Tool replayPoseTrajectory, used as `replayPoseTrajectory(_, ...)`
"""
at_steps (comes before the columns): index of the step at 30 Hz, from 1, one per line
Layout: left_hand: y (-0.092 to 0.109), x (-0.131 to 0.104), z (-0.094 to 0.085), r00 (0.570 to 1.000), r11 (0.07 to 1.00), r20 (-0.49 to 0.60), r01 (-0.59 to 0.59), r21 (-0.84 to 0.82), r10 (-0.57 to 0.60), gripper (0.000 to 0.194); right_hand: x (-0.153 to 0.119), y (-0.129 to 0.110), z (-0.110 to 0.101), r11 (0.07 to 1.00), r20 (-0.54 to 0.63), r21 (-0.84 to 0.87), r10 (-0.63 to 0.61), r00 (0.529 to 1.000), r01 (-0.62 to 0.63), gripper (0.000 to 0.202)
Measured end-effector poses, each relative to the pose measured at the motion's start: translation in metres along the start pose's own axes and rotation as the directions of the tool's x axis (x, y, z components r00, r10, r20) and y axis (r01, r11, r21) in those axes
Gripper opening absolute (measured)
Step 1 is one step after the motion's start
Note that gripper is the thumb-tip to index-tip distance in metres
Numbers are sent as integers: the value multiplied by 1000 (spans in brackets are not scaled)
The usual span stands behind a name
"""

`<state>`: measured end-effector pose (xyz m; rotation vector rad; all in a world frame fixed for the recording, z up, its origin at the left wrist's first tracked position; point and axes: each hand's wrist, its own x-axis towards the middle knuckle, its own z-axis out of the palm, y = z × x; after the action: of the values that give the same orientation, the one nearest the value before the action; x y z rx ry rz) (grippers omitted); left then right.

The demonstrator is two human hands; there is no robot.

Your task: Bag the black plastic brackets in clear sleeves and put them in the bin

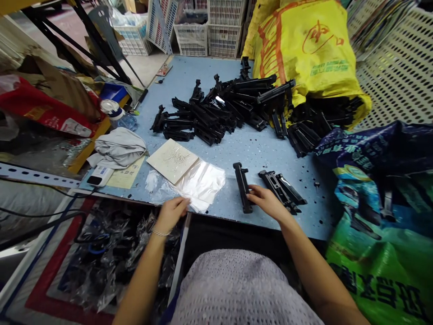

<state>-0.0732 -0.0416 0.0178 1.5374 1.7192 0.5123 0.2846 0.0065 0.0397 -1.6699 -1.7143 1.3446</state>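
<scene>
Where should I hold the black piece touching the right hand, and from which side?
Maybe pinch the black piece across its slim middle, coming from the right, where the right hand touches it. It's long and narrow there; knobs stick out at both ends.

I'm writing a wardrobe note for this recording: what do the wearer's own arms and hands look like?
Both hands are ungloved: the left hand and the right hand. A thin, pale bracelet circles the left wrist; none shows on the right. No sleeves cover the forearms where they show. Between them is a pale greyish-lavender garment with a dimpled texture.
</scene>
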Motion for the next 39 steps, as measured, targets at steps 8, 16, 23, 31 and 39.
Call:
replayPoseTrajectory(8, 56, 77, 54, 964, 978, -222, -178, -112, 150, 15, 31, -39, 41, 711, 100, 703, -78, 992, -15, 37)
replayPoseTrajectory(16, 43, 75, 24, 959, 952, -177, -253, -172, 222, 8, 64, -58, 83, 480, 119, 875, -86, 989, -64, 30)
replayPoseTrajectory(23, 47, 70, 8, 881, 909, -225, -398, 128, 417, 54, 32, -34, 64, 614, 431, 743, -139, 891, -264, 35)
replayPoseTrajectory(31, 86, -2, 17, 794, 797, 106, -603, 22, 598, 72, 36, -42, 89, 617, 349, 759, -114, 930, -209, 78)
replayPoseTrajectory(39, 71, -56, -2, 850, 830, -33, -504, 241, 526, 43, 6, -70, 124, 733, 375, 678, -278, 884, -56, 70)
